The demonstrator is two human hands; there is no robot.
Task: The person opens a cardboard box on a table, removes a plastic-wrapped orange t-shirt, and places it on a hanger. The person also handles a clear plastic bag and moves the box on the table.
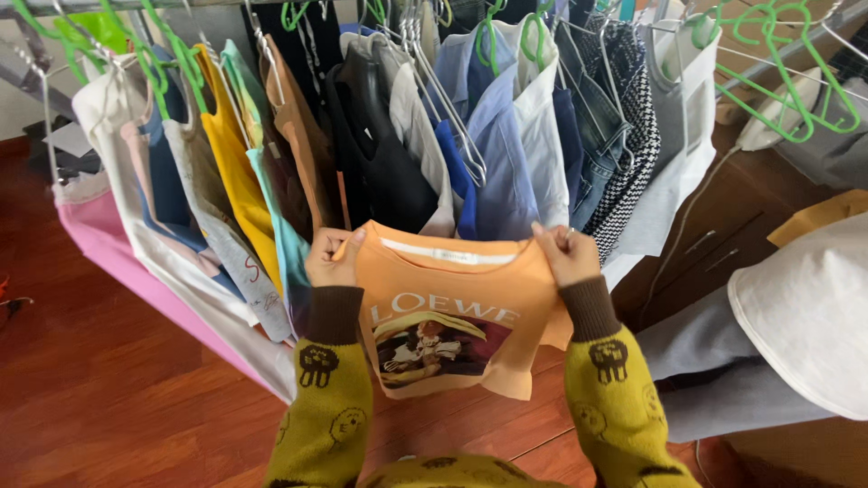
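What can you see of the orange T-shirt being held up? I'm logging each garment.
The orange T-shirt is soft knit fabric with a white strip inside the neckline, white lettering and a dark picture print on the chest. It hangs upright, facing the camera, partly folded at its lower right. The left hand and right hand pinch its shoulders, in front of a rack of hanging clothes.

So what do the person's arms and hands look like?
Both arms wear a fuzzy, mustard-yellow knitted sweater with dark brown cuffs at the wrists. The left sleeve and right sleeve carry little round cartoon animal faces, some dark brown and some pale yellow. The left hand and right hand are bare, with no gloves.
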